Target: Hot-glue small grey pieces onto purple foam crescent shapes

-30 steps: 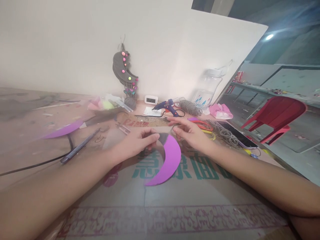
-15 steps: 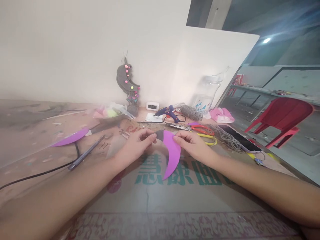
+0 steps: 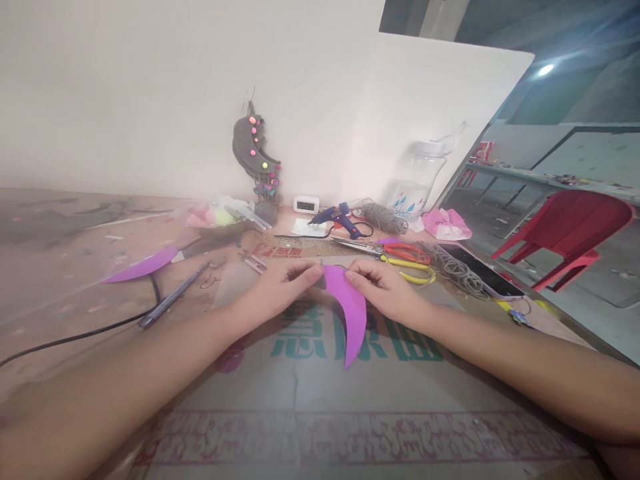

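Note:
A purple crescent cutout [image 3: 353, 313] hangs between my two hands above the printed cardboard [image 3: 240, 393], its pointed tip downward. My left hand [image 3: 287, 283] pinches the crescent's upper left end, where a dark grey wrapped section shows only in part behind the fingers. With thumb and fingertips closed, my right hand [image 3: 377, 283] grips the upper right edge of the same piece. Whether a strand of yarn runs between the fingers is too small to tell. Just behind my right hand lie yellow-handled scissors [image 3: 407, 265] and a red-handled pair [image 3: 400, 250].
At the back are a blue glue gun [image 3: 340, 217], a small clock [image 3: 306, 204], grey yarn [image 3: 383, 217] and a clear bottle [image 3: 417, 180]. A decorated grey crescent [image 3: 253, 150] hangs on the wall. A phone [image 3: 480, 270] lies right; a pen [image 3: 173, 297] and another purple piece [image 3: 143, 264] lie left.
My right hand has come down from above the crescent and closed on its upper right edge. The crescent has turned, its tip swinging right; its grey end is now mostly covered.

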`<state>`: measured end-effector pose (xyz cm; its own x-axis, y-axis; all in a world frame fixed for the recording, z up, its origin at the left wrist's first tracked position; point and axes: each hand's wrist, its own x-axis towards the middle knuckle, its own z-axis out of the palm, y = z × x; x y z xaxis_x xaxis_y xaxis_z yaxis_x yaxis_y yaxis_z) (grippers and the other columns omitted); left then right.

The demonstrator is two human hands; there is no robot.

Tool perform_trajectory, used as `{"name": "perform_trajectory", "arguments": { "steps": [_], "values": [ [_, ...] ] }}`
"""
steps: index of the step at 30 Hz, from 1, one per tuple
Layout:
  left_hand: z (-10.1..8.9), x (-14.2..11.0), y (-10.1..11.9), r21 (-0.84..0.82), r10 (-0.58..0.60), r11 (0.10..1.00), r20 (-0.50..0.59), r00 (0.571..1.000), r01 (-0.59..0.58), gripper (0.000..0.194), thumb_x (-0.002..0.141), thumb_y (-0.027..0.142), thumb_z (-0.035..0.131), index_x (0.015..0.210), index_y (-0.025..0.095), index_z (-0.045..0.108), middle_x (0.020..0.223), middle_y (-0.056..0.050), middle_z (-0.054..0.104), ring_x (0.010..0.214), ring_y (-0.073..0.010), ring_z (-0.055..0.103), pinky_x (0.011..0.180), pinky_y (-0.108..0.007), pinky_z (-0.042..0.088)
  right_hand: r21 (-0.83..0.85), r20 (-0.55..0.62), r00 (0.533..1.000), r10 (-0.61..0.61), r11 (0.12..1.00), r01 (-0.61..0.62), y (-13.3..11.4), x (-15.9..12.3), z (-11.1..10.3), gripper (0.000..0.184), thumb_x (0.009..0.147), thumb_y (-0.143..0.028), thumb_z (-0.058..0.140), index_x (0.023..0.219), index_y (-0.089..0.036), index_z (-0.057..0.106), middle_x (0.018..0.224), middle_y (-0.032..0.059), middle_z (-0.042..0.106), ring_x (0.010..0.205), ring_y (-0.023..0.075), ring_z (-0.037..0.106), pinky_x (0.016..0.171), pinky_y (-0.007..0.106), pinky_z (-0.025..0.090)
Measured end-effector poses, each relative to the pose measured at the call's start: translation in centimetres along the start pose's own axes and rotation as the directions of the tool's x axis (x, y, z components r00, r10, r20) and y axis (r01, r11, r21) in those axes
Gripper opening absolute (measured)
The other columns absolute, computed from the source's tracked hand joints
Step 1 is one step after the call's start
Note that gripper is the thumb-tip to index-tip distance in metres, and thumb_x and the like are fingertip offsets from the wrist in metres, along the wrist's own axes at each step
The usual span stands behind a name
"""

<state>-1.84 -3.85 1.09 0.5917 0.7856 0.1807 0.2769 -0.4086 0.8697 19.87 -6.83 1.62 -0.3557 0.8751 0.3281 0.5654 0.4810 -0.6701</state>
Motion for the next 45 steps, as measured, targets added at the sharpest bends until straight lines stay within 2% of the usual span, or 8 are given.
{"name": "perform_trajectory", "arguments": {
  "steps": [5, 12, 15, 18, 25, 29, 36, 45],
  "values": [
    [0.1, 0.1, -0.4, -0.011, -0.055, 0.998, -0.062, 0.997, 0.055, 0.038, 0.084, 0.052, 0.053, 0.095, 0.017, 0.063, 0.085, -0.001, 0.062, 0.073, -0.0147, 0.053, 0.063, -0.024, 0.039, -0.023, 0.006, 1.0, -0.014, 1.0, 0.014, 0.0, -0.1, 0.0, 0.032, 0.093, -0.036, 0.045, 0.066, -0.018, 0.046, 0.063, -0.0026, 0.043, 0.059, 0.0105, 0.04, 0.055, 0.024, 0.032],
    [-0.2, 0.1, -0.6, -0.019, -0.034, 0.999, -0.005, 0.999, 0.034, 0.037, 0.089, 0.05, 0.046, 0.074, 0.017, 0.051, 0.067, 0.003, 0.05, 0.061, -0.0114, 0.046, 0.058, -0.023, 0.035, 0.171, -0.063, 0.996, 0.058, 0.984, -0.047, 0.3, 0.3, -0.3, 0.032, 0.095, -0.041, 0.04, 0.075, -0.018, 0.052, 0.067, -0.0019, 0.047, 0.06, 0.0108, 0.043, 0.055, 0.024, 0.036],
    [-0.2, 0.2, -0.8, -0.03, -0.025, 0.999, 0.06, 0.998, 0.027, 0.037, 0.089, 0.05, 0.045, 0.076, 0.017, 0.052, 0.068, 0.002, 0.049, 0.06, -0.011, 0.045, 0.056, -0.023, 0.035, 0.288, -0.076, 0.995, 0.06, 0.957, -0.035, 0.6, 0.5, -0.4, 0.023, 0.091, -0.035, 0.051, 0.109, -0.022, 0.055, 0.104, 0.0041, 0.06, 0.06, 0.0094, 0.045, 0.055, 0.024, 0.04],
    [-0.3, 0.3, -1.1, -0.021, -0.026, 0.999, 0.097, 0.995, 0.028, 0.036, 0.089, 0.051, 0.046, 0.08, 0.017, 0.055, 0.07, 0.001, 0.051, 0.061, -0.0115, 0.046, 0.056, -0.023, 0.036, 0.398, 0.029, 0.999, 0.026, 0.917, -0.035, 0.6, 0.4, -0.1, 0.048, 0.086, -0.028, 0.058, 0.131, -0.033, 0.041, 0.136, 0.0065, 0.048, 0.055, 0.0068, 0.042, 0.05, 0.023, 0.039],
    [-0.4, 0.3, -0.9, 0.013, -0.044, 0.999, 0.171, 0.984, 0.042, 0.039, 0.086, 0.055, 0.047, 0.081, 0.018, 0.058, 0.068, 0.002, 0.05, 0.06, -0.0118, 0.047, 0.054, -0.023, 0.037, 0.368, 0.041, 0.998, 0.056, 0.927, -0.067, 0.4, 0.2, 0.4, 0.026, 0.083, -0.024, 0.06, 0.108, -0.022, 0.054, 0.082, -0.0001, 0.06, 0.064, 0.0101, 0.052, 0.057, 0.023, 0.043],
    [-0.4, 0.2, -0.8, 0.01, -0.067, 0.998, 0.184, 0.981, 0.067, 0.039, 0.086, 0.056, 0.048, 0.083, 0.018, 0.058, 0.069, 0.002, 0.05, 0.061, -0.0118, 0.047, 0.055, -0.022, 0.038, 0.251, 0.014, 0.998, 0.065, 0.966, -0.067, 0.3, 0.5, 0.1, 0.008, 0.082, -0.025, 0.06, 0.085, -0.018, 0.06, 0.077, 0.0005, 0.062, 0.067, 0.0118, 0.055, 0.062, 0.025, 0.045],
    [-0.3, 0.0, -0.5, 0.014, -0.05, 0.999, 0.184, 0.982, 0.048, 0.039, 0.086, 0.054, 0.049, 0.084, 0.018, 0.061, 0.069, 0.002, 0.05, 0.062, -0.0111, 0.046, 0.056, -0.022, 0.037, 0.059, 0.019, 0.999, -0.027, 0.998, 0.025, 0.4, 0.5, -0.4, 0.02, 0.089, -0.03, 0.052, 0.077, -0.018, 0.061, 0.076, 0.0012, 0.062, 0.071, 0.0133, 0.055, 0.066, 0.026, 0.042],
    [-0.3, 0.1, -0.3, 0.019, 0.0, 1.0, 0.185, 0.983, -0.003, 0.036, 0.087, 0.05, 0.049, 0.085, 0.017, 0.063, 0.072, 0.001, 0.053, 0.065, -0.012, 0.048, 0.06, -0.022, 0.039, 0.046, 0.098, 0.995, 0.017, 0.999, -0.021, 0.5, 0.4, -0.1, 0.037, 0.095, -0.041, 0.039, 0.07, -0.018, 0.052, 0.066, -0.0012, 0.051, 0.061, 0.0113, 0.045, 0.054, 0.023, 0.035]
  ]
}}
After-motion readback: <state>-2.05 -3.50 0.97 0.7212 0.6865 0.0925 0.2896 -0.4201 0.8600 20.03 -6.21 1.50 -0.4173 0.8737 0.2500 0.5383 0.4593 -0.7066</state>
